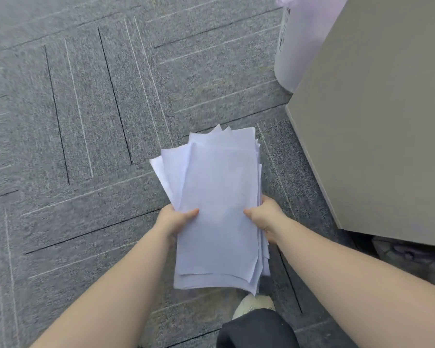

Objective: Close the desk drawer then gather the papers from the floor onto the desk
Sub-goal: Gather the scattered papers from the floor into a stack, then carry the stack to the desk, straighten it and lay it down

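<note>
Above the carpet floor, in the head view, we are holding the papers, a loose, uneven stack with corners fanning out at the far end and the left side. Our left hand is clamped on the stack's left edge, thumb on top, the other digits hidden under the sheets. Our right hand is gripping the right edge the same way, thumb over the top sheet. Both hands are closed narrow on the stack; neither is touching anything else.

No loose sheets are showing on the visible floor, so we are judging the gathering done and the carry to the worktop, just to our right, the step in hand. To do it well: we are keeping the stack level, pinching with both thumbs so the skewed sheets are not sliding out, and squaring the edges on the worktop once down. The drawer is not in view; we cannot tell its state.
</note>
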Available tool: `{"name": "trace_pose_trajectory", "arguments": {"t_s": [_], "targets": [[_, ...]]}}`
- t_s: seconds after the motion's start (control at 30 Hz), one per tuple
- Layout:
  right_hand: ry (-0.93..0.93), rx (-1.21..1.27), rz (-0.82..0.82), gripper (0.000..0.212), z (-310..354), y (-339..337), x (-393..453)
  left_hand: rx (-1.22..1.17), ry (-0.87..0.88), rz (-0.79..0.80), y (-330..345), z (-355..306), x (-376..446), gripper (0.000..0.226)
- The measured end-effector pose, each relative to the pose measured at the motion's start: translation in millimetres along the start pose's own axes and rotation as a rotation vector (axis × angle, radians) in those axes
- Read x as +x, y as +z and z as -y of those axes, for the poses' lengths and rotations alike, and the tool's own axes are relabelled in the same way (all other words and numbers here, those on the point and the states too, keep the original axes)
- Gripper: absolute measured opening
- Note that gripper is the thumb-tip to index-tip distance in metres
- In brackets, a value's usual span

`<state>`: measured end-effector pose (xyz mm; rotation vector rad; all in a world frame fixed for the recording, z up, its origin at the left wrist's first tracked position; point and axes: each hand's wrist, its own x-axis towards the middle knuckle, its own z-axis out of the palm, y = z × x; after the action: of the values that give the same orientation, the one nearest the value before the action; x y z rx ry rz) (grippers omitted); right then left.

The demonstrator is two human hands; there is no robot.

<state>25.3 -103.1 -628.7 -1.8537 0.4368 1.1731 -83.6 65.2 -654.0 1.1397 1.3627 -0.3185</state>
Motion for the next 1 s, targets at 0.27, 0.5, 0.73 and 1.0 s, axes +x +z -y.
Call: {"name": "trace_pose_trajectory", "arguments": {"t_s": [0.27, 0.5, 0.73, 1.0], "targets": [[-0.34, 0.156, 0.012, 0.026, 153, -32, -86, -0.144, 0.355, -0.033, -24, -160, -67, 0.037], [-0.613, 0.237, -0.01, 0.02, 270, -57, -199, -0.282, 0.633, 0.018, -51, -283, -185, 0.037], [-0.898, 0.235, -0.073, 0.018, 351, -90, -345, -0.415, 0.867, 0.075, -82, -378, -340, 0.033], [-1.154, 0.242, -0.21, 0.014, 387, -155, -513, -0.472, 1.129, 0.2, -84, -423, -515, 0.022]]}}
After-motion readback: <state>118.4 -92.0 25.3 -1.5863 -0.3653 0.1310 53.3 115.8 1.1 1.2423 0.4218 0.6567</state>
